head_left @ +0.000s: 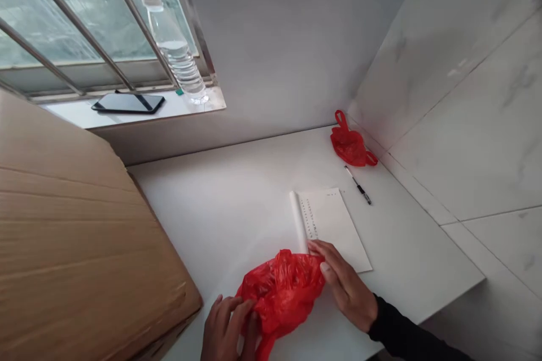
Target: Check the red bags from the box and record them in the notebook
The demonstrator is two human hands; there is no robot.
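Note:
A crumpled red plastic bag (288,293) lies bunched up at the front of the white table. My left hand (228,327) is at its left side, fingers bent and closed on the thin plastic near a handle. Against the bag's right edge rests my right hand (345,285), its fingers stretched out and the thumb apart from them. Just beyond that hand is an open notebook (339,231) with a column of small writing and a curled left page. Folds of the bag hide whatever may be inside.
A black pen (358,185) lies right of the notebook, and another red bag (351,144) sits in the back corner of the table (220,197). At left stands a large cardboard box (84,237). The windowsill holds a phone (128,102) and a water bottle (180,59).

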